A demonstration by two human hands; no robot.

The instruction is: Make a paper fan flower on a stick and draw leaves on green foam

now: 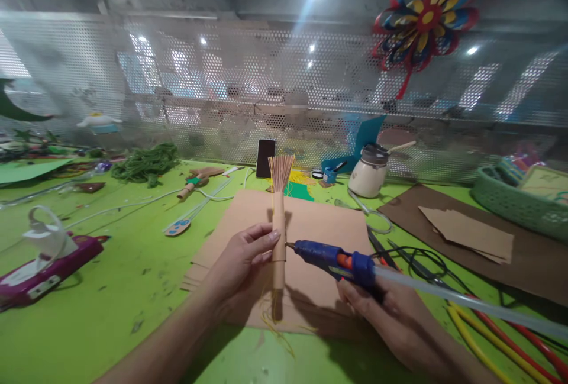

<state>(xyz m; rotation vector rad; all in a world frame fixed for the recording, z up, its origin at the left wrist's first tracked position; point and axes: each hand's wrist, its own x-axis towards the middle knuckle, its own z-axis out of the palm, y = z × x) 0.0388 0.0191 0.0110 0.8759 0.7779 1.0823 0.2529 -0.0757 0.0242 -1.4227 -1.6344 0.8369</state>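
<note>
1. Left hand (242,257) is grasping the fringed tan paper tube (278,236) upright over the brown cardboard sheet (319,224).
2. Right hand (377,307) is gripping the blue glue gun (331,258), nozzle touching tube.
3. Risk judged: hot glue running onto the holding hand, burning it.

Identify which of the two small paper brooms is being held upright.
The paper broom in the left hand, bristles up, glue gun nozzle at its handle; the green-banded broom lies flat on the green table behind.
</note>
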